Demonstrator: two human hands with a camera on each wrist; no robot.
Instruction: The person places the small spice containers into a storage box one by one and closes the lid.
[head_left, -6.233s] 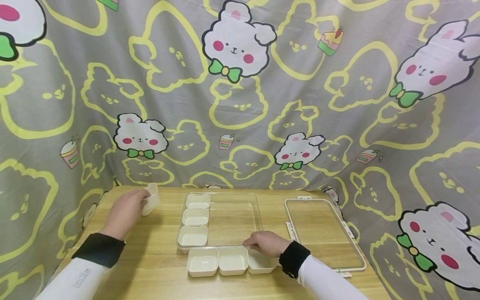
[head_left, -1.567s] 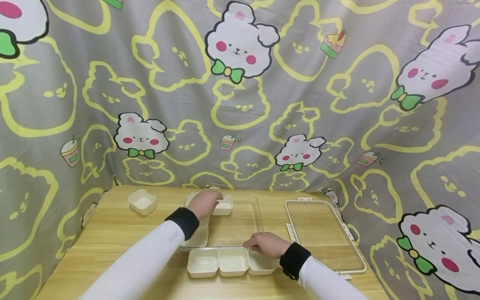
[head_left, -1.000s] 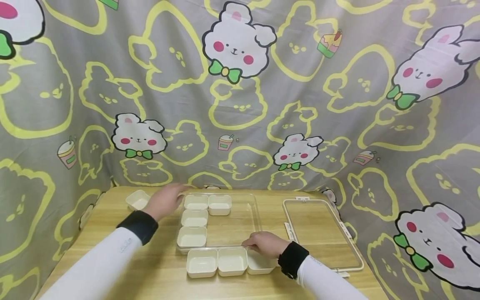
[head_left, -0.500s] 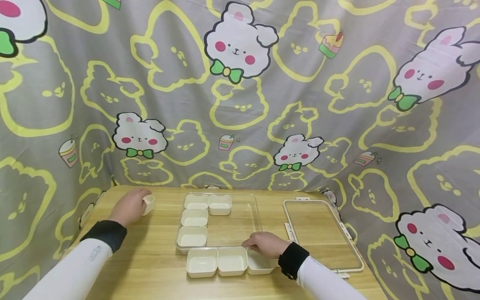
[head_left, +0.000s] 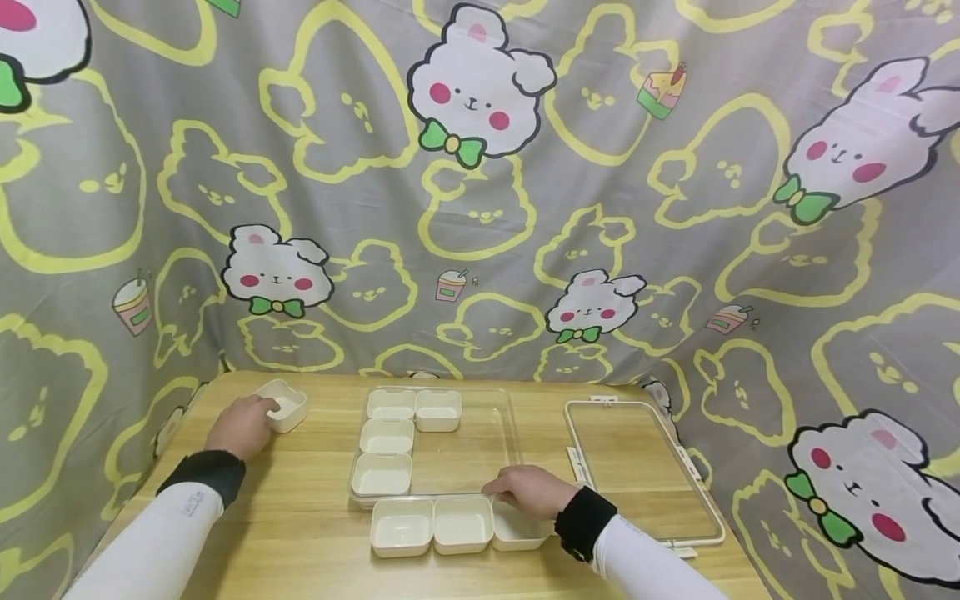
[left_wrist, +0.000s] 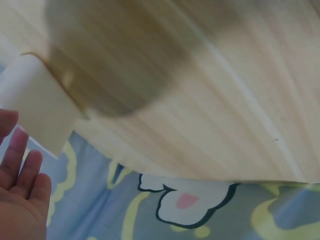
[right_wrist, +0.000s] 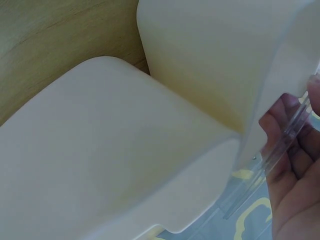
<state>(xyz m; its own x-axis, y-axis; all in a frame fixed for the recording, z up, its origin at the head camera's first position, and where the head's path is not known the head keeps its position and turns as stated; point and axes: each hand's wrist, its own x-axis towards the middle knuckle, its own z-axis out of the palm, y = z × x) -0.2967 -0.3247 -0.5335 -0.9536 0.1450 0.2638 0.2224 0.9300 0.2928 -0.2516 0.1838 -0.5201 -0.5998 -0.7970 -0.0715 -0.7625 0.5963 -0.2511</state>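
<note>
The left hand (head_left: 242, 427) pinches the rim of a small cream container (head_left: 290, 408) at its fingertips. The right hand (head_left: 536, 492) grips the near rim of a clear box (head_left: 515, 433), which stands between the hands.

Room lies between lone cup (head_left: 288, 407) and box (head_left: 461, 457) — three cups (head_left: 462, 527) block nearside.

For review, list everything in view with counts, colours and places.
Curtain: 1, grey, patterned, behind
Table: 1, tan, below
Tray: 1, clear, centre
Tray containers: 4, cream, left and far sides
Front containers: 3, cream, along tray's near side
Lone container: 1, cream, table's far left
Frame: 1, white, table's right side
Sleeves: 2, white, both sides
Wristbands: 2, black, at sleeve ends
Left hand: 1, bare, at lone container
Right hand: 1, bare, gripping tray's rim
</note>
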